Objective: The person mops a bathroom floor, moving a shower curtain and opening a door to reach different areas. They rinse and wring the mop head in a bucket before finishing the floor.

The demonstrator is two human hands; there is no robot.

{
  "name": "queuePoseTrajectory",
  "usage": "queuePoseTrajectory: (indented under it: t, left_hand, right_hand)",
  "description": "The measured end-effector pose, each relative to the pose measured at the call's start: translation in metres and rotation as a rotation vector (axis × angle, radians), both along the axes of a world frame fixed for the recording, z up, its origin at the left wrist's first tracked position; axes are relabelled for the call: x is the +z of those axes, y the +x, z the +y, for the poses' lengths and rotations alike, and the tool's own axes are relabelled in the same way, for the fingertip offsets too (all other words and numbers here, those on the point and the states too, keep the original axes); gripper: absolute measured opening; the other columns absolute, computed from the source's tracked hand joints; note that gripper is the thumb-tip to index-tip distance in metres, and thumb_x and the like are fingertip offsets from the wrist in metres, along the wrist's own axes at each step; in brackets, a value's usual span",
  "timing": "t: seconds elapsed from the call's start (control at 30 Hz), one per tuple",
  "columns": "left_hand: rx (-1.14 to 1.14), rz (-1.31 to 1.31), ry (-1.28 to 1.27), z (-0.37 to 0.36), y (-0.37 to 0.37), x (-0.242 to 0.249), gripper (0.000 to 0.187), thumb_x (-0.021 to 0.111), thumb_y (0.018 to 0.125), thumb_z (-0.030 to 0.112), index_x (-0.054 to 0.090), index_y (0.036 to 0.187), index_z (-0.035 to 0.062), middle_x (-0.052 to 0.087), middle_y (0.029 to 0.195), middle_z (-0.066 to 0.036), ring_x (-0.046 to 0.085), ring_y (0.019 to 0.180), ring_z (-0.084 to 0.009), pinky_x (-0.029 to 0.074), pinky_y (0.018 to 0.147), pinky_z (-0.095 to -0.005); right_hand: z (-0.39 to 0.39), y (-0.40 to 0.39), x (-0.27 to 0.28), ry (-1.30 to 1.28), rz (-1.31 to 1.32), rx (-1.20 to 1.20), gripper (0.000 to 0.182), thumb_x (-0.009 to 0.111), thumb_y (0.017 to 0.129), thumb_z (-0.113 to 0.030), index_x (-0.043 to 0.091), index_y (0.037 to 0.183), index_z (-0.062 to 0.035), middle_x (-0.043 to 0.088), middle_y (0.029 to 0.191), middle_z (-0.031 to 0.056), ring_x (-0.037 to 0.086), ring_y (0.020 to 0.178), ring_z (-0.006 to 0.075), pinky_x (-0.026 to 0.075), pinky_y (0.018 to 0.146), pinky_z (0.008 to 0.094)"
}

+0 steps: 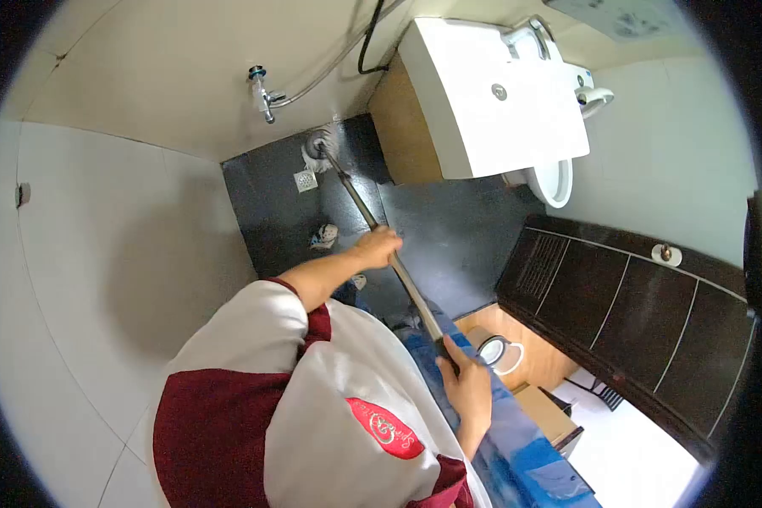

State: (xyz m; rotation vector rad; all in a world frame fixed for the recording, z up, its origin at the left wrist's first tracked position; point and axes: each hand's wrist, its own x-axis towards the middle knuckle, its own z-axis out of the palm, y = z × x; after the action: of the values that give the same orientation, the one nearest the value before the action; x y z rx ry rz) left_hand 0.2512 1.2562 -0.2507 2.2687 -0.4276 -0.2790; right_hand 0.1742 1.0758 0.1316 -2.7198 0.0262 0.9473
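A long metal mop handle (360, 203) runs from my hands down to the mop head (317, 144), which rests on the dark floor (267, 212) in the far corner. My left hand (377, 247) grips the handle about halfway along, arm stretched forward. My right hand (466, 385) holds the handle's upper end, close to my body. I wear a white and maroon top (313, 406).
A square floor drain (306, 179) lies just beside the mop head. A crumpled item (323, 235) sits on the floor near my left hand. The white toilet (491, 93) stands to the right, a wall tap (262, 93) to the left, a dark door (635, 313) at right.
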Motion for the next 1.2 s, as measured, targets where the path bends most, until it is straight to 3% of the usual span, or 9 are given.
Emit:
queuePoseTrajectory:
  t: [0.17, 0.4, 0.6, 0.77, 0.83, 0.93, 1.0, 1.13, 1.2]
  left_hand:
    - [-0.404, 0.137, -0.011, -0.056, -0.002, 0.029, 0.015, 0.069, 0.075, 0.014, 0.068, 0.090, 0.0151, 0.067, 0.097, -0.009, 0.060, 0.104, -0.0319, 0.051, 0.080, -0.0473]
    - [-0.682, 0.150, 0.177, -0.004, 0.035, 0.115, 0.010, 0.068, 0.072, 0.021, 0.066, 0.079, 0.0131, 0.068, 0.087, -0.005, 0.063, 0.095, -0.0321, 0.053, 0.071, -0.0488]
    - [-0.703, 0.116, 0.191, 0.086, 0.076, 0.015, 0.014, 0.071, 0.073, 0.020, 0.070, 0.084, 0.0123, 0.067, 0.089, -0.009, 0.063, 0.100, -0.0332, 0.054, 0.077, -0.0502]
    - [-1.073, 0.333, 0.235, 0.040, 0.050, 0.056, 0.018, 0.068, 0.079, 0.025, 0.074, 0.093, 0.0148, 0.071, 0.095, -0.013, 0.067, 0.098, -0.0379, 0.054, 0.080, -0.0510]
    - [-1.061, 0.284, 0.106, 0.030, 0.032, 0.058, 0.021, 0.072, 0.076, 0.029, 0.074, 0.091, 0.0144, 0.071, 0.089, -0.014, 0.069, 0.092, -0.0394, 0.054, 0.078, -0.0519]
    - [-1.102, 0.349, 0.101, 0.046, 0.058, 0.145, 0.024, 0.072, 0.074, 0.031, 0.072, 0.091, 0.0137, 0.070, 0.090, -0.012, 0.065, 0.098, -0.0356, 0.053, 0.079, -0.0522]
    - [-1.026, 0.254, 0.074, 0.067, 0.067, 0.157, 0.024, 0.073, 0.075, 0.030, 0.072, 0.091, 0.0136, 0.070, 0.094, -0.011, 0.064, 0.100, -0.0344, 0.053, 0.080, -0.0511]
    - [-0.847, 0.153, 0.101, 0.118, 0.104, 0.092, 0.018, 0.073, 0.074, 0.023, 0.067, 0.087, 0.0112, 0.066, 0.096, -0.010, 0.061, 0.103, -0.0337, 0.052, 0.082, -0.0490]
    - [-0.789, 0.180, 0.137, 0.136, 0.104, 0.058, 0.020, 0.074, 0.073, 0.020, 0.067, 0.089, 0.0105, 0.065, 0.097, -0.010, 0.060, 0.105, -0.0333, 0.052, 0.084, -0.0482]
  right_hand:
    - [-0.050, -0.059, 0.022, 0.097, -0.056, -0.224, 0.041, 0.070, 0.086, -0.014, 0.066, 0.126, -0.0046, 0.069, 0.104, 0.0271, 0.073, 0.093, 0.0347, 0.053, 0.080, 0.0365]
    - [-0.022, -0.082, 0.068, 0.180, -0.091, -0.433, 0.038, 0.073, 0.083, -0.013, 0.070, 0.120, -0.0067, 0.071, 0.100, 0.0238, 0.071, 0.093, 0.0377, 0.054, 0.080, 0.0396]
    - [0.104, -0.029, 0.007, 0.125, -0.082, -0.609, 0.035, 0.070, 0.087, -0.019, 0.070, 0.122, -0.0120, 0.070, 0.094, 0.0234, 0.070, 0.085, 0.0381, 0.053, 0.075, 0.0415]
    - [0.113, -0.067, 0.046, 0.062, 0.023, -0.780, 0.037, 0.070, 0.087, -0.016, 0.069, 0.123, -0.0119, 0.071, 0.095, 0.0226, 0.070, 0.085, 0.0370, 0.054, 0.076, 0.0393]
    - [0.112, -0.075, 0.075, 0.090, -0.004, -0.795, 0.038, 0.072, 0.084, -0.014, 0.070, 0.122, -0.0097, 0.071, 0.092, 0.0234, 0.071, 0.080, 0.0350, 0.054, 0.072, 0.0369]
    - [0.113, -0.071, 0.139, 0.136, -0.063, -0.692, 0.038, 0.073, 0.081, -0.011, 0.071, 0.119, -0.0070, 0.070, 0.087, 0.0241, 0.070, 0.073, 0.0330, 0.053, 0.066, 0.0350]
    - [0.117, -0.059, 0.141, 0.093, -0.023, -0.638, 0.038, 0.073, 0.079, -0.010, 0.072, 0.117, -0.0061, 0.068, 0.082, 0.0232, 0.069, 0.070, 0.0324, 0.052, 0.064, 0.0349]
    - [0.138, -0.033, 0.058, 0.167, -0.119, -0.694, 0.040, 0.075, 0.078, -0.012, 0.072, 0.118, -0.0132, 0.066, 0.077, 0.0193, 0.067, 0.068, 0.0343, 0.053, 0.064, 0.0387]
    - [0.163, -0.010, 0.033, 0.112, -0.021, -0.554, 0.044, 0.076, 0.078, -0.016, 0.071, 0.122, -0.0169, 0.069, 0.082, 0.0188, 0.068, 0.071, 0.0350, 0.054, 0.068, 0.0418]
